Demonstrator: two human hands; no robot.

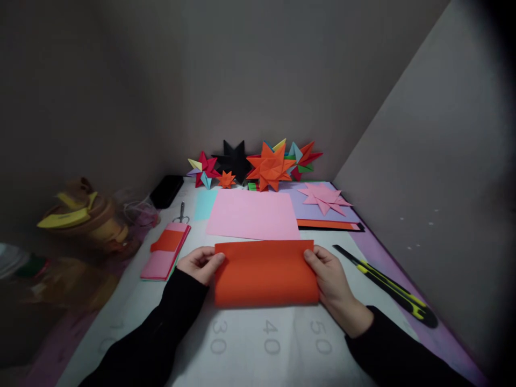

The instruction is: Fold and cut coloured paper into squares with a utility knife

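Note:
An orange sheet of paper [266, 274] is held up between my two hands, bent over on itself so that its lower edge looks rounded. My left hand [201, 263] pinches its upper left corner between thumb and fingers. On the other side, my right hand [332, 274] grips the upper right corner, thumb in front. Just behind the orange sheet, a flat pink sheet [253, 215] lies on the table. To the right of my right hand rests a black and yellow utility knife [387, 285]. Left of my left hand is a stack of pink and orange paper pieces [165, 252].
Folded paper stars, among them a large orange star [271, 166] and a black star [234, 161], stand against the back wall. A pink star [324, 199] lies on purple paper. Small scissors [181, 214] and a black phone [166, 191] lie left. A blurred brown pot [97, 217] stands farther left.

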